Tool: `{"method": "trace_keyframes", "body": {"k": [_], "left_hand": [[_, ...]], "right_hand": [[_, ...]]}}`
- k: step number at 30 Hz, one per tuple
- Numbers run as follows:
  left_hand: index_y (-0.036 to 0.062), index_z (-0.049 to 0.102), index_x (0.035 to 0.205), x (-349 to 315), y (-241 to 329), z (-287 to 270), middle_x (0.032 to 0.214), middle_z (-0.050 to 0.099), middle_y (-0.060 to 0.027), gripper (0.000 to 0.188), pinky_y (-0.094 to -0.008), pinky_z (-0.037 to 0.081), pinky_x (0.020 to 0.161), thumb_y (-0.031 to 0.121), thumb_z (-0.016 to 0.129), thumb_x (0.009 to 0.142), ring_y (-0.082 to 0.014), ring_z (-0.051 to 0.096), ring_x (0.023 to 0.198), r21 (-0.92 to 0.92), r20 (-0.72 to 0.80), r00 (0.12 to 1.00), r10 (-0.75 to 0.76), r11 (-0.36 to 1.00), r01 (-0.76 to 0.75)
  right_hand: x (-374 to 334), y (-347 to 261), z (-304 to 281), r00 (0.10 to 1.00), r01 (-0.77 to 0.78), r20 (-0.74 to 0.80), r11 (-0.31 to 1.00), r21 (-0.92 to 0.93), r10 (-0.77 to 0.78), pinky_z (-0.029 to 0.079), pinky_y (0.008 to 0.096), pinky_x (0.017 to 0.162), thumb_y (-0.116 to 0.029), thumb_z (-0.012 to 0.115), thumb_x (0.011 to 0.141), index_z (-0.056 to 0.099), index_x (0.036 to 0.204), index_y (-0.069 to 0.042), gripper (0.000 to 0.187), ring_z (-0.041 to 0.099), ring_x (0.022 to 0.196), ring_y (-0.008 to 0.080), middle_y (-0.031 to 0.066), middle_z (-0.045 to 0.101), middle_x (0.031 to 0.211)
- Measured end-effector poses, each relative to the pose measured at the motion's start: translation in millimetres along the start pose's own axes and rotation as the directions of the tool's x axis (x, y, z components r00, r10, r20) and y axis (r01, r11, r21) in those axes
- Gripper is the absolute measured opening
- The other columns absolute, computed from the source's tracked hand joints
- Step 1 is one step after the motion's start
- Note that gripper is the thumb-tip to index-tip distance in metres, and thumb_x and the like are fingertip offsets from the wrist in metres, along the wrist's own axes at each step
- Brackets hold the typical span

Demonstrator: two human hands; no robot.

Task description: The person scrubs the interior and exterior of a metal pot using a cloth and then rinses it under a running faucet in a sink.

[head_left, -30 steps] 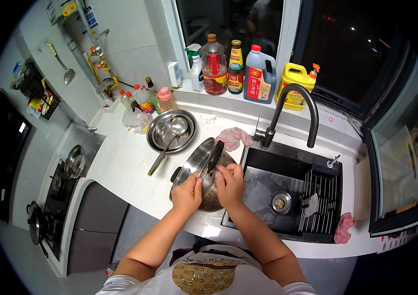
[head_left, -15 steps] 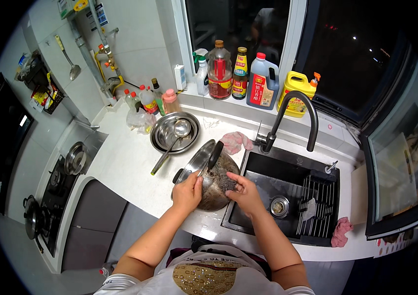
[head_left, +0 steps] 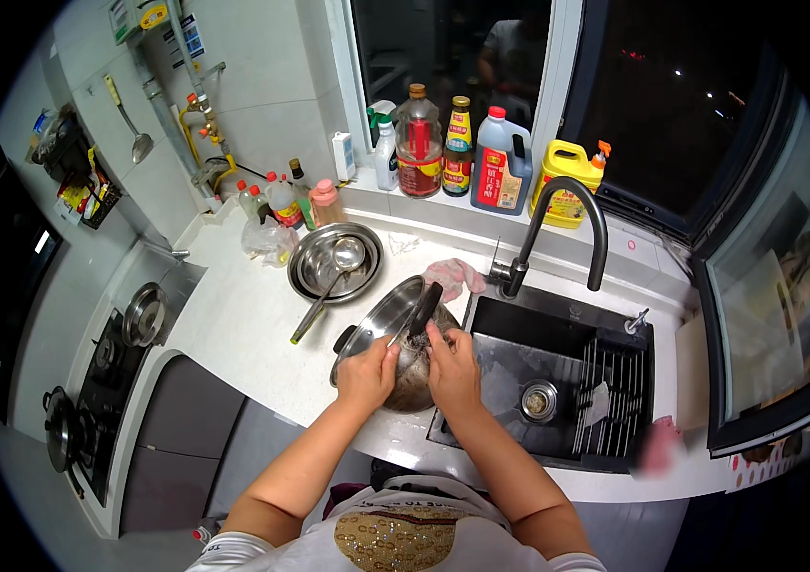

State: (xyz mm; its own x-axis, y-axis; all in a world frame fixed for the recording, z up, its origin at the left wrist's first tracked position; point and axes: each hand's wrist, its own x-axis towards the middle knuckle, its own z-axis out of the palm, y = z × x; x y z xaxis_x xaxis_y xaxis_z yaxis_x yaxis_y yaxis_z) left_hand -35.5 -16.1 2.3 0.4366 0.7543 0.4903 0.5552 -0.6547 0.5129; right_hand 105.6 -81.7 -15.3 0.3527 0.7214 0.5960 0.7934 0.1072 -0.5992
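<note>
Near the front of the counter sits a steel pot (head_left: 388, 315) with black side handles. Tilted over it is a brown-stained pot lid (head_left: 411, 389) with a black handle (head_left: 429, 303) on top. My left hand (head_left: 367, 375) pinches the lid near its edge, thumb uppermost. Fingers closed, my right hand (head_left: 454, 367) presses a dark, wiry steel wool scrubber (head_left: 418, 339) against the lid at the base of the handle. Those fingers mostly cover the scrubber.
Right of the pot is a black sink (head_left: 500, 381) with a tall faucet (head_left: 598, 229) and a drying rack (head_left: 605, 410). Nested steel bowls (head_left: 300, 276) holding a ladle (head_left: 348, 254) stand behind left. A pink cloth (head_left: 454, 276) lies behind; several bottles line the sill.
My right hand has moved left and up across the lid to the handle's base, its fingers closing in. My left hand keeps its grip on the lid.
</note>
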Motion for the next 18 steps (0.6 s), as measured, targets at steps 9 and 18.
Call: {"method": "trace_keyframes", "body": {"k": [9,18], "left_hand": [[0.0038,0.062,0.1,25.5,-6.0,-10.2,0.07,0.064,-0.0178,0.026,-0.0454,0.049,0.057,0.026,0.06,0.086,-0.0368,0.062,0.062,0.074,0.087,0.995,-0.05,0.996,0.044],[0.0032,0.062,0.092,47.0,-2.3,7.8,0.067,0.063,-0.0192,0.025,-0.0457,0.049,0.056,0.027,0.056,0.088,-0.0382,0.062,0.06,0.132,0.1,0.992,-0.077,0.989,0.064]], "right_hand": [[7.2,2.8,1.5,0.993,-0.031,-0.109,0.999,0.029,0.034,0.048,0.0347,0.074,-0.005,0.061,0.081,0.06,0.111,-0.003,0.03,0.057,0.083,0.0301,0.0156,0.051,0.095],[22.6,3.3,16.8,0.992,-0.104,-0.046,0.972,0.211,0.116,0.047,0.0309,0.072,-0.002,0.061,0.082,0.062,0.114,-0.002,0.032,0.057,0.081,0.0226,0.014,0.051,0.1]]}}
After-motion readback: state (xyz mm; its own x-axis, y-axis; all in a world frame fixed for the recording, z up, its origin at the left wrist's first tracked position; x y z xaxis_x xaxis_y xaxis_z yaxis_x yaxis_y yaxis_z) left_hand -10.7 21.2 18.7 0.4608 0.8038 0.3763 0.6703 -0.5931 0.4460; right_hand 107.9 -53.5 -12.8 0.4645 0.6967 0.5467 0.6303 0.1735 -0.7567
